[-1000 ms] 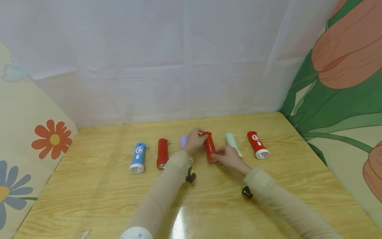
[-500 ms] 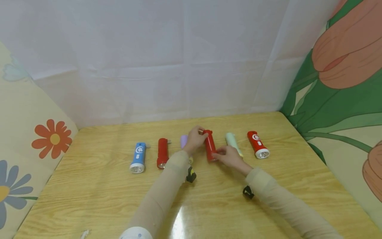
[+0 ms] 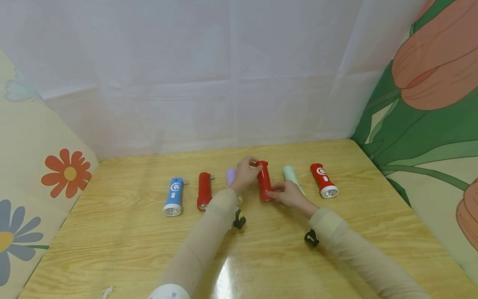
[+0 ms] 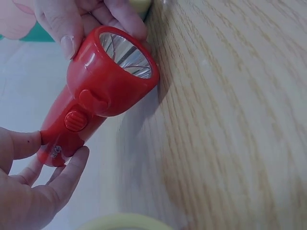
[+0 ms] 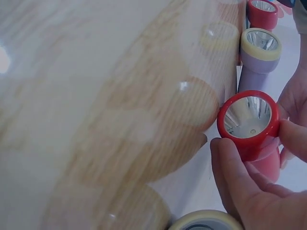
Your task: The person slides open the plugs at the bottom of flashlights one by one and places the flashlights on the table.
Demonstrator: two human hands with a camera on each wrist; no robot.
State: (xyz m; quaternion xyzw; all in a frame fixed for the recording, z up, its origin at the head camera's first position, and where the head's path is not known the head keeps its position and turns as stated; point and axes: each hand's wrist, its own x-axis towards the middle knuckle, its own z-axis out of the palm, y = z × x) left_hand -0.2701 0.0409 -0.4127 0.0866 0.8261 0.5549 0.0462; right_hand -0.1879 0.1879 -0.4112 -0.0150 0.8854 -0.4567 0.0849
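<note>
Both hands hold a glossy red flashlight [image 3: 264, 181] lying lengthwise in the middle of the row. My left hand [image 3: 244, 174] pinches its narrow tail between thumb and fingers; my right hand [image 3: 289, 194] grips the wide lens end nearest me. In the left wrist view the flashlight [image 4: 103, 79] shows a ribbed switch and silvery reflector, its rim close over the wood. A purple flashlight [image 3: 231, 176] lies beside the left hand, partly covered by it. Beyond the right hand is a mint-green flashlight [image 3: 290, 174], its lens end partly hidden.
On the wooden table [image 3: 276, 261], a blue flashlight [image 3: 173, 195] and another red one [image 3: 203, 190] lie at left. A red flashlight with a white head [image 3: 323, 180] ends the row at right. A white cloth [image 3: 186, 83] hangs behind the far edge.
The held red flashlight has slid slightly away from me and turned a little straighter, its tail moving right. Both hands keep their hold and move along with it.
</note>
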